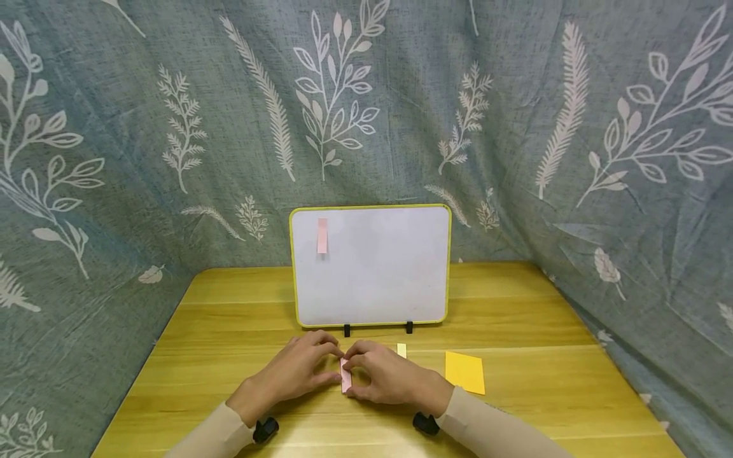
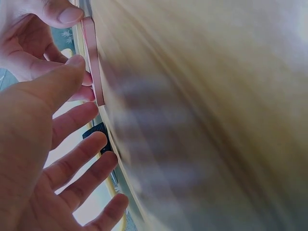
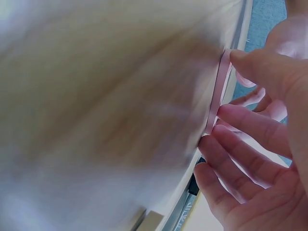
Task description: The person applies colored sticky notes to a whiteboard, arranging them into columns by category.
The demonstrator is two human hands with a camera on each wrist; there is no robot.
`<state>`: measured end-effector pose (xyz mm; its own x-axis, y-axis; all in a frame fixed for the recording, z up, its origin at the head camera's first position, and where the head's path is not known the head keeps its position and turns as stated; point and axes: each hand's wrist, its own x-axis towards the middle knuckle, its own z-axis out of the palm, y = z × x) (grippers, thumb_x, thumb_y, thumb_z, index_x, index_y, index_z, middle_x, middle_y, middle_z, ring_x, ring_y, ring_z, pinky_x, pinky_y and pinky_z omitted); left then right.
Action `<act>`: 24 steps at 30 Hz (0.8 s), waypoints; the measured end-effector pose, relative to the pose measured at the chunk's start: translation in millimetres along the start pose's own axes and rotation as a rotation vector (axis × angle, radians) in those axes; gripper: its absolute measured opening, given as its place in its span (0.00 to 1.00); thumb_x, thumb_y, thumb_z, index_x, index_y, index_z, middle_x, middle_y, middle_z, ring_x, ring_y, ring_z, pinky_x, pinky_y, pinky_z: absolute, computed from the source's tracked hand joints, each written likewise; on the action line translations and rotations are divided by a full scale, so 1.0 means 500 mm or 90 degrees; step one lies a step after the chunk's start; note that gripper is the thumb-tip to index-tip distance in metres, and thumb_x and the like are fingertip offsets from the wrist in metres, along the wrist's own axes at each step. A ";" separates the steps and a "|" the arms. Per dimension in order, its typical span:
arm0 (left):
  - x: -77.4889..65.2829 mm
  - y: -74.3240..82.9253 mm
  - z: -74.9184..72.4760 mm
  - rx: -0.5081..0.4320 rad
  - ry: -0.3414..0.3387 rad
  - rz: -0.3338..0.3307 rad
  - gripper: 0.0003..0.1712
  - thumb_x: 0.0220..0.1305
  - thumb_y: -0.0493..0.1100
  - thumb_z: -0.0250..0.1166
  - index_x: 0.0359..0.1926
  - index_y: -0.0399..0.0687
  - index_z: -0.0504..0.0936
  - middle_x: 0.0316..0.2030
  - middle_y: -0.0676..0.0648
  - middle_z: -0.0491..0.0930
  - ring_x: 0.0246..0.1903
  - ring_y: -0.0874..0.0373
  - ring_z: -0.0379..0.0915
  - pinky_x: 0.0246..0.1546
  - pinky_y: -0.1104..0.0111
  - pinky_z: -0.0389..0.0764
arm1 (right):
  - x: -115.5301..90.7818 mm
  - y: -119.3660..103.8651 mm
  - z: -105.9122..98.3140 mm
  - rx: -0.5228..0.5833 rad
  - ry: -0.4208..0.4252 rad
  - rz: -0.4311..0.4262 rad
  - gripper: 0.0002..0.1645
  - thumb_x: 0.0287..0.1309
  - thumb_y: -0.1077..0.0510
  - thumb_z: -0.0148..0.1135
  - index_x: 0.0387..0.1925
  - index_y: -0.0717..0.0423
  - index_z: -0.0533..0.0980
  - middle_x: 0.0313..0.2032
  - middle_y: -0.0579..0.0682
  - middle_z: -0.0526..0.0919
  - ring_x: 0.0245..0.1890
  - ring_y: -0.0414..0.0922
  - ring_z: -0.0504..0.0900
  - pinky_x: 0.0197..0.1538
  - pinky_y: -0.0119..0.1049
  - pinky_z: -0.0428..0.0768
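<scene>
A narrow pad of pink sticky notes lies lengthwise on the table between the two hands. My right hand holds it from the right, with the thumb at the near end and the index fingertip farther up, as the right wrist view also shows. From the other side, my left hand has its index fingertip by the pad's far end and its thumb beside the left edge. Its other fingers are spread and loosely bent. Whether a single sheet is lifted cannot be made out.
Behind the hands stands a whiteboard with a yellow frame on black feet. One pink strip hangs at its upper left. To the right lie a pale yellow strip and an orange-yellow square note. A patterned curtain surrounds the table.
</scene>
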<state>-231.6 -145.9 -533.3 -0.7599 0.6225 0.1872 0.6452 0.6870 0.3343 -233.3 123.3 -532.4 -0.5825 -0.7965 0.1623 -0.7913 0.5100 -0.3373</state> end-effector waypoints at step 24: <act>-0.004 -0.001 -0.001 0.002 -0.016 -0.001 0.20 0.79 0.56 0.79 0.64 0.58 0.92 0.68 0.49 0.87 0.69 0.49 0.83 0.67 0.39 0.85 | 0.007 -0.009 0.001 0.028 0.031 0.009 0.09 0.83 0.57 0.72 0.52 0.52 0.95 0.59 0.51 0.95 0.58 0.40 0.94 0.62 0.30 0.91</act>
<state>-230.3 -147.6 -533.4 -0.7583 0.6311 0.1630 0.6445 0.6887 0.3320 -231.4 118.0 -530.9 -0.6023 -0.7723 0.2017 -0.7748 0.5049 -0.3805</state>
